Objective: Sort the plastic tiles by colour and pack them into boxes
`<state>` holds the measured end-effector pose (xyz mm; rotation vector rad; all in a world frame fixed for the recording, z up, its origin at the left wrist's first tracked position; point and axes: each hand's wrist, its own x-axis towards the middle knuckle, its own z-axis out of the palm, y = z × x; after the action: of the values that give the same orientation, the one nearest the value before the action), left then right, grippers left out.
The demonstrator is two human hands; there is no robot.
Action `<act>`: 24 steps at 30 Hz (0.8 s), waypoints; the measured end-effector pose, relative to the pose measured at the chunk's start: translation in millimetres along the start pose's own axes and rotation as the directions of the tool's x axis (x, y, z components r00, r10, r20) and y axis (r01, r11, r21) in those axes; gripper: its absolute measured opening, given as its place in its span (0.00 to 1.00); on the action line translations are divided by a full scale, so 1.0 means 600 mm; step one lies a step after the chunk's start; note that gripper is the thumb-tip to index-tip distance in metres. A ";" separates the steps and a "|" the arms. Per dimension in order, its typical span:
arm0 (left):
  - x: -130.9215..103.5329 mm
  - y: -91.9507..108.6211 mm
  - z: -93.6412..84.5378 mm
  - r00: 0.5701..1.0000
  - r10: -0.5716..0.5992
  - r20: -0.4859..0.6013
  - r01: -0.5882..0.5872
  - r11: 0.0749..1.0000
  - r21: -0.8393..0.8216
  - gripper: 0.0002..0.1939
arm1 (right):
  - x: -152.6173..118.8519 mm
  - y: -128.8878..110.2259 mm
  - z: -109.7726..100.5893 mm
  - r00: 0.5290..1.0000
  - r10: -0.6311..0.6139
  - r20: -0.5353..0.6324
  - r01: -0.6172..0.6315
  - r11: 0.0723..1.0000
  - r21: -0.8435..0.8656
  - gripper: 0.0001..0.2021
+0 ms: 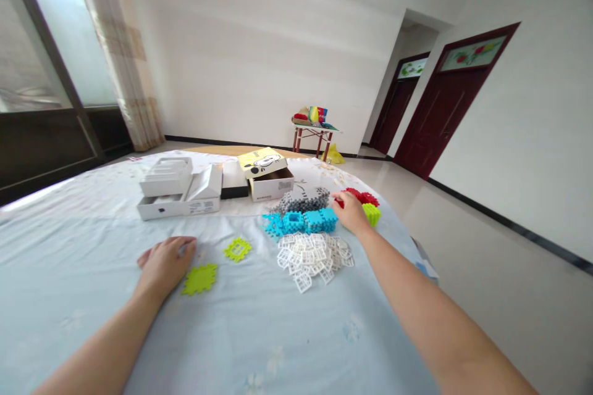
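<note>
My left hand (167, 261) rests on the blue cloth with its fingers loosely spread, holding nothing visible. Beside it lies a solid lime-green toothed square (200, 279), and farther right a lime-green square with an open centre (237, 250). My right hand (351, 211) is at the piles, by the red pieces (369, 197) and the lime-green stack (372, 214). Its fingers are bent together, and whatever they hold is too small to make out. Left of it are the grey pieces (303, 199) and blue pieces (312, 220); white window-like pieces (310, 256) lie in a heap nearer me.
Opened white boxes (169, 207), a black-and-white box (234, 181) and a cardboard box (272, 187) with a tilted yellow lid (262, 162) stand along the back of the table. The table's edge (412, 247) curves round at the right. A small table (315, 128) stands by the wall.
</note>
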<state>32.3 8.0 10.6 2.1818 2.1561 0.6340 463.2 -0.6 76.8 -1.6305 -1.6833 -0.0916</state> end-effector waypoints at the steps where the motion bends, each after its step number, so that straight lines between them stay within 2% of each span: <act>1: -0.002 0.002 -0.002 1.000 -0.003 -0.001 0.003 1.000 -0.005 0.21 | -0.007 -0.031 0.016 0.998 -0.059 0.031 0.057 0.997 0.041 0.13; 4: -0.005 0.003 -0.002 1.000 -0.004 -0.005 0.004 1.000 -0.010 0.22 | -0.033 -0.120 0.068 0.957 -0.236 0.171 0.205 0.962 0.180 0.12; 7: -0.005 0.001 -0.001 1.000 -0.014 -0.016 0.014 1.000 -0.022 0.21 | -0.064 -0.194 0.123 0.873 -0.347 0.342 0.283 0.932 0.225 0.12; 10: -0.007 0.003 -0.003 1.000 -0.017 -0.003 0.016 0.999 -0.030 0.21 | -0.088 -0.242 0.169 0.779 -0.431 0.456 0.367 0.902 0.226 0.14; 12: -0.008 0.005 -0.005 1.000 -0.020 0.007 0.020 0.999 -0.029 0.21 | -0.099 -0.258 0.188 0.738 -0.444 0.508 0.400 0.894 0.201 0.15; 15: -0.009 0.007 -0.006 1.000 -0.022 0.011 0.023 0.999 -0.031 0.21 | -0.106 -0.263 0.198 0.730 -0.422 0.538 0.405 0.901 0.157 0.11; 18: -0.009 0.007 -0.005 1.000 -0.024 0.008 0.024 0.999 -0.037 0.21 | -0.109 -0.259 0.194 0.742 -0.401 0.537 0.401 0.908 0.124 0.08; 24: -0.009 0.006 -0.003 1.000 -0.028 0.013 0.029 0.998 -0.051 0.21 | -0.122 -0.254 0.176 0.708 -0.466 0.531 0.465 0.873 0.147 0.07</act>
<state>35.5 2.1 11.7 2.1198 2.1367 0.6652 271.7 -30.2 30.5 -1.2444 -2.5269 0.1547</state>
